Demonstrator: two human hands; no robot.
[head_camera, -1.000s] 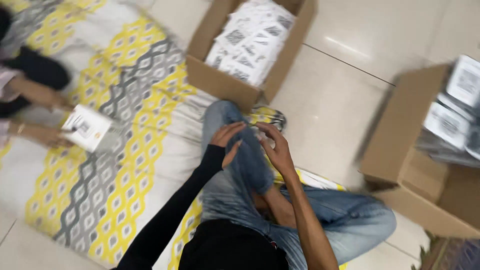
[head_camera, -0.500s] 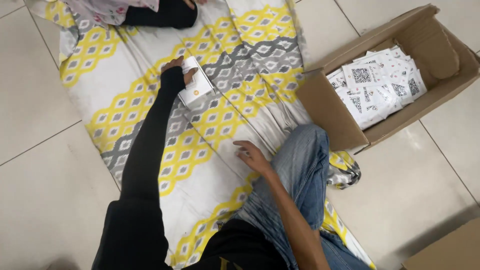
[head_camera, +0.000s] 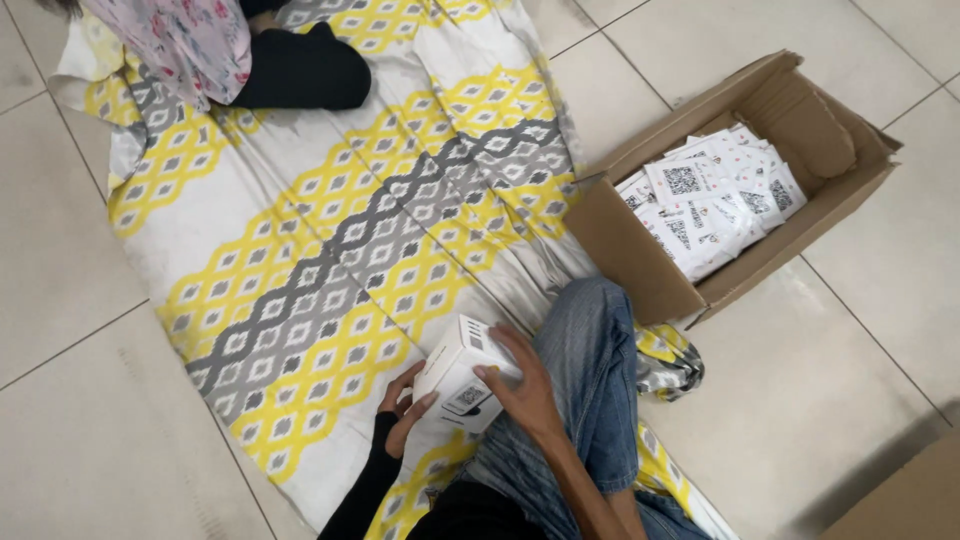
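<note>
A small white carton (head_camera: 462, 372) with a dark printed patch on its end is held in front of my lap, over the patterned sheet (head_camera: 300, 250). My left hand (head_camera: 403, 405), in a black sleeve, supports its lower left side. My right hand (head_camera: 520, 385) grips its right side from above, fingers over the top edge. My bent knee in blue jeans (head_camera: 585, 370) lies just to the right of the carton.
An open cardboard box (head_camera: 640, 260) filled with several white packets (head_camera: 710, 200) stands on the tiled floor at the right. Another person in a floral top and dark trousers (head_camera: 250, 55) sits at the sheet's far end. A second cardboard edge (head_camera: 905, 505) shows at bottom right.
My left hand has drawn the white carton back from the far part of the sheet to my lap. My right hand has left my knee and taken hold of the carton too.
</note>
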